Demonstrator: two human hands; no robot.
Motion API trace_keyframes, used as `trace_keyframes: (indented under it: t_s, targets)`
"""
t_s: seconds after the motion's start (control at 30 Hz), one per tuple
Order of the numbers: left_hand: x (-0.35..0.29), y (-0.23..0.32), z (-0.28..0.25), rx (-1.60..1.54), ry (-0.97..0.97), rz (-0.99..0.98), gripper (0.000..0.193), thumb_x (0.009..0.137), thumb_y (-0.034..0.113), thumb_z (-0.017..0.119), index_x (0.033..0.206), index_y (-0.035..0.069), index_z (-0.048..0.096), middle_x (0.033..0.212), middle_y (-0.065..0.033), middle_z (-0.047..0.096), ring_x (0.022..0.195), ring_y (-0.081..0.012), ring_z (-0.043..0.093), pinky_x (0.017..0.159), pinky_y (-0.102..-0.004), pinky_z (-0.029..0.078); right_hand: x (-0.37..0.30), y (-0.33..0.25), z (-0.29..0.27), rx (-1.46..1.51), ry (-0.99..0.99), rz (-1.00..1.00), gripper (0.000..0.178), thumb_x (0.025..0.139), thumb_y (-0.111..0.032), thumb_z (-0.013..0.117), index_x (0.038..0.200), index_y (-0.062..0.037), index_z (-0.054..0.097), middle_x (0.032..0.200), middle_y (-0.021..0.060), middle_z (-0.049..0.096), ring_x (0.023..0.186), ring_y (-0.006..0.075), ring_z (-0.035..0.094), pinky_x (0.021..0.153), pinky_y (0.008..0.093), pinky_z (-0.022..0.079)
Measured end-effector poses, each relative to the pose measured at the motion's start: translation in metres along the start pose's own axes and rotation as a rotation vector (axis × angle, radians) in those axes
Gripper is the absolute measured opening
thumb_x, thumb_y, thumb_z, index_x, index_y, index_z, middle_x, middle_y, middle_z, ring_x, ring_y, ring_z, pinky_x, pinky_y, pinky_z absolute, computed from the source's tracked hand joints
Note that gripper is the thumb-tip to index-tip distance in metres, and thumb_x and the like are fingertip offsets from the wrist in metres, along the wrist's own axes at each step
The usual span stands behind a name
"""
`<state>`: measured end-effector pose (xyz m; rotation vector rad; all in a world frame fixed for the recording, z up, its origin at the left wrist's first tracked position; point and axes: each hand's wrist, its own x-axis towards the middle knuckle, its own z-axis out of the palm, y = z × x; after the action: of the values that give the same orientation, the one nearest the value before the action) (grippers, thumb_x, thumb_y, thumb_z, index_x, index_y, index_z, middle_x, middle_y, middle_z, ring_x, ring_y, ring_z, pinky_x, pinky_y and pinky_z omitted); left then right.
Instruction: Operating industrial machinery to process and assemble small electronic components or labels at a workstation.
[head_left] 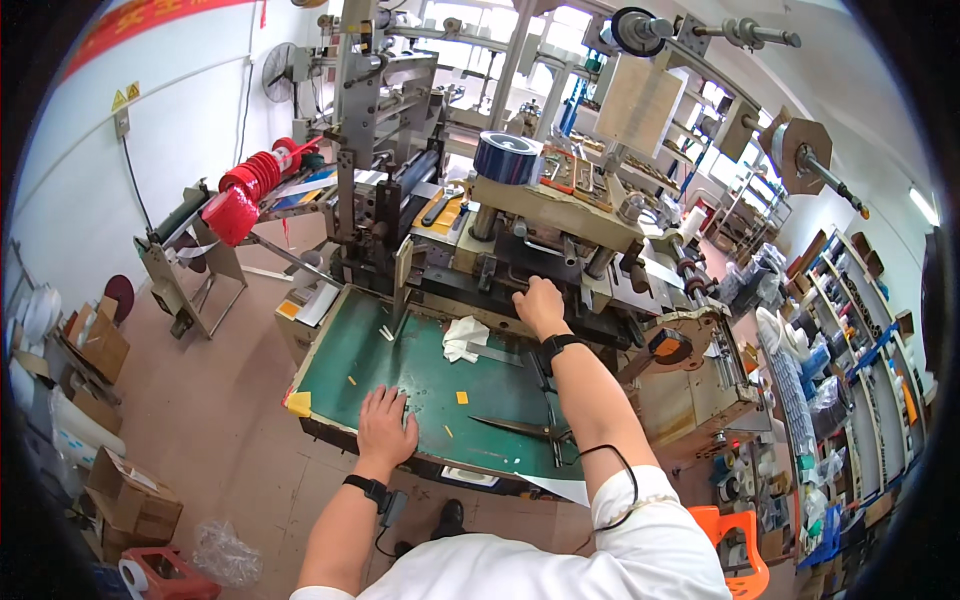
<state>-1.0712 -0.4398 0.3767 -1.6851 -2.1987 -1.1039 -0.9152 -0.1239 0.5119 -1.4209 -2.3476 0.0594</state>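
Note:
My left hand (385, 428) lies open on the worn green tabletop (330, 350), palm down with its fingers spread. My right hand (541, 305) reaches over the table to the dark bed of the press machine (460, 275). Its fingers are curled at the machine's edge, and what they grip, if anything, is hidden. Between my hands lie a crumpled white cloth (463, 338), a flat steel strip (497, 354) and a small yellow square (462, 398). Dark-handled scissors (512, 428) rest near the right forearm, blades toward the left.
A blue tape roll (505, 165) sits on top of the machine beside a tray of tools (575, 180). Red material (232, 213) hangs on a stand at the left. Cardboard boxes (130, 500) stand at lower left. An orange chair (740, 545) and loaded shelves (865, 380) are at the right.

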Motion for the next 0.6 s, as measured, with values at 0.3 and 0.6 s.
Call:
trace_keyframes:
  t_s: [0.3, 0.6]
  targets:
    - [0.001, -0.003, 0.011, 0.030, 0.018, 0.029, 0.040, 0.080, 0.021, 0.062, 0.113, -0.002, 0.064, 0.125, -0.0191, 0.062, 0.124, -0.0378, 0.052, 0.110, -0.0509, 0.034, -0.062, -0.014, -0.019, 0.017, -0.052, 0.019, 0.030, 0.084, -0.025, 0.056, 0.093, -0.0010, 0.072, 0.102, 0.0246, 0.069, 0.102, 0.0426, 0.065, 0.091, 0.0498, 0.052]
    - [0.002, -0.002, 0.014, 0.004, -0.018, 0.059, 0.042, 0.080, 0.019, 0.062, 0.115, -0.004, 0.063, 0.126, -0.0206, 0.061, 0.125, -0.0406, 0.050, 0.111, -0.0521, 0.033, -0.207, -0.044, -0.062, 0.144, -0.191, -0.014, 0.032, 0.089, -0.026, 0.056, 0.090, 0.0042, 0.066, 0.094, 0.0284, 0.067, 0.091, 0.0460, 0.065, 0.084, 0.0520, 0.053]
